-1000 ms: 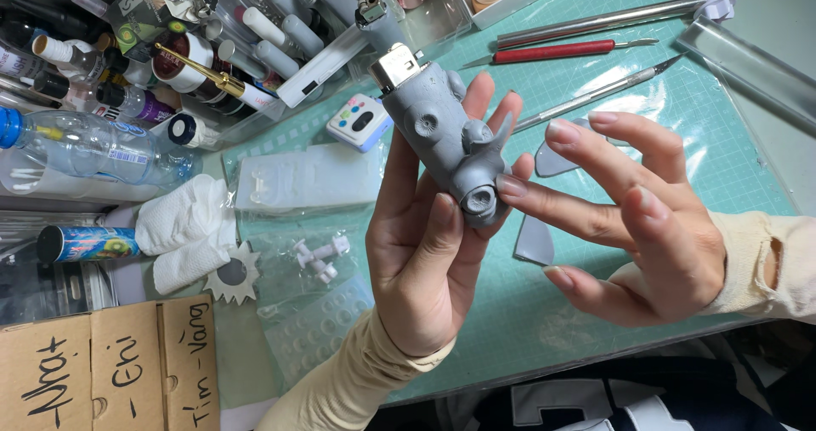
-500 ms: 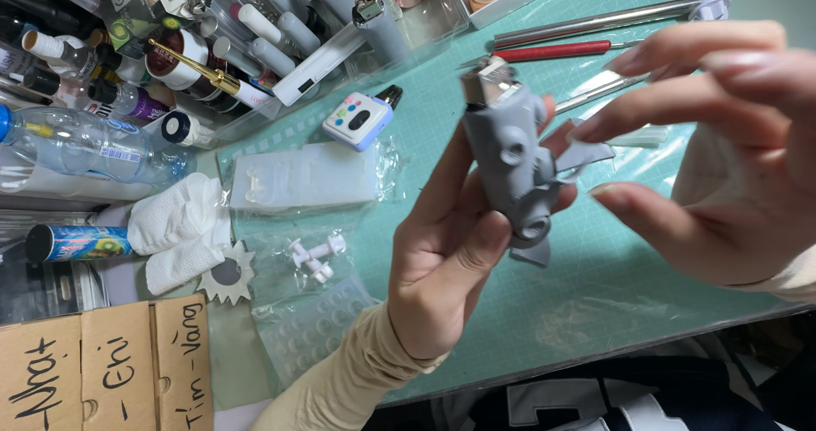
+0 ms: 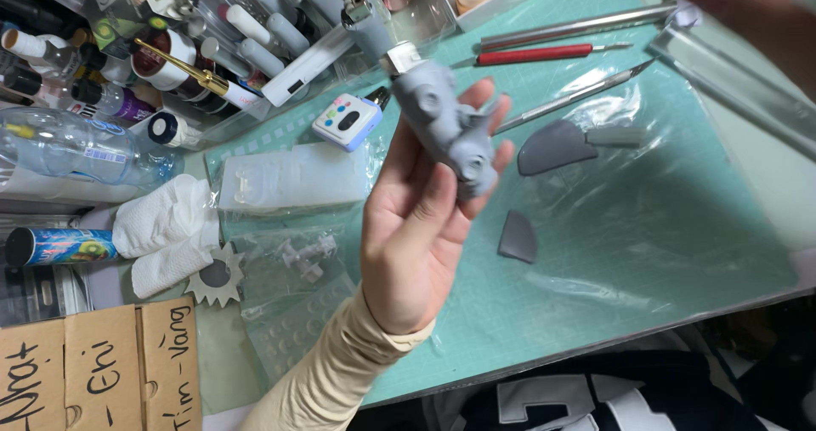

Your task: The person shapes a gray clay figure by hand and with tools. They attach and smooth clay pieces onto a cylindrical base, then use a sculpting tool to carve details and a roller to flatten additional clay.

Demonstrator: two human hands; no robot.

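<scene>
Several tubes fill your clear tray (image 3: 442, 10); your left hand (image 3: 421, 235) clasps the grey figure (image 3: 446, 125), slanting up-left; right hand (image 3: 752, 10) blurred, grip unclear.

A hobby workbench for model making: the counter (image 3: 765, 227) carries a green cutting mat (image 3: 646, 227) with a printed grid; knives and metal tools (image 3: 544, 54) lie along its far edge; a clear organiser (image 3: 280, 23) holds paint bottles, markers and tubes; small grey moulded parts (image 3: 552, 146) rest on plastic wrap; bagged small parts (image 3: 302, 257) and a plastic bottle (image 3: 76, 146) crowd the left side; a grey model piece (image 3: 446, 125) is held in the left hand (image 3: 425, 235).
</scene>
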